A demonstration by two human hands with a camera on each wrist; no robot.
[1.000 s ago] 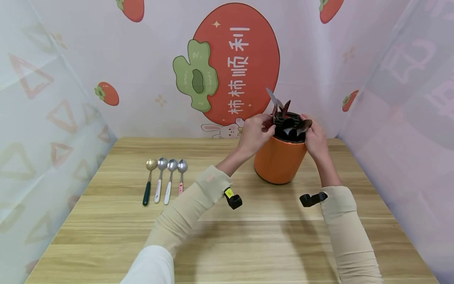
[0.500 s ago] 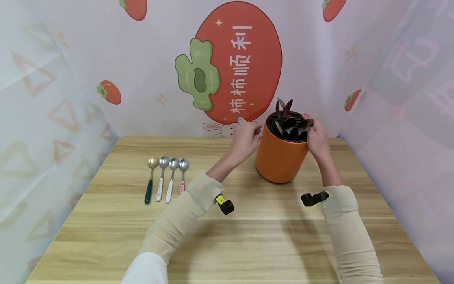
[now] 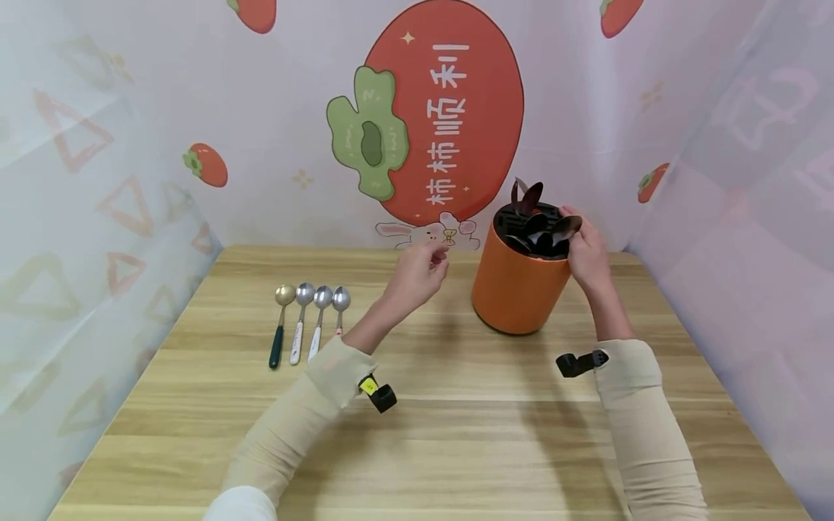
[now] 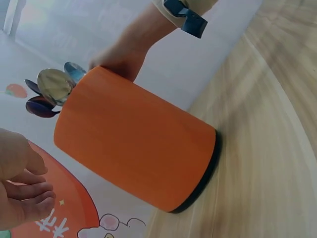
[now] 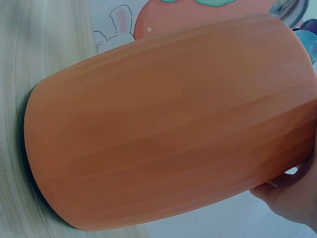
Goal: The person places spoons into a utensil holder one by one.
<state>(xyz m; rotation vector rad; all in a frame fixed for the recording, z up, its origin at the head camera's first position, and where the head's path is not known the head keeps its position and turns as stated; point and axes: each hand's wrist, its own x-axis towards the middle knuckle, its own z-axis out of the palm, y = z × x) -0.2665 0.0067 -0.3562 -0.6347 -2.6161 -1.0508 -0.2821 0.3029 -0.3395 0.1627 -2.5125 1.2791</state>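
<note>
An orange cutlery holder [image 3: 521,293] with a black slotted top stands upright on the table at the right of the head view. Several spoons [image 3: 565,229] stick out of the slots, bowls up. My right hand [image 3: 589,257] holds the holder's right side near the rim, part of its fingers hidden behind it. In the left wrist view that hand [image 4: 121,59] reaches round the far side. My left hand [image 3: 419,273] hangs in the air left of the holder, fingers loosely bent and nothing between them; the left wrist view shows the same hand [image 4: 22,186] apart from the holder.
Left on the wooden table [image 3: 456,449] lies a row of several spoons: one with a dark green handle [image 3: 276,347], two with white handles [image 3: 297,344], and one [image 3: 341,298] partly behind my left sleeve. A printed cloth wall [image 3: 287,130] rises behind the table.
My left hand has drawn back from the slotted top to the left and let go of a spoon, which now leans low in the slots. My right hand keeps its place on the holder.
</note>
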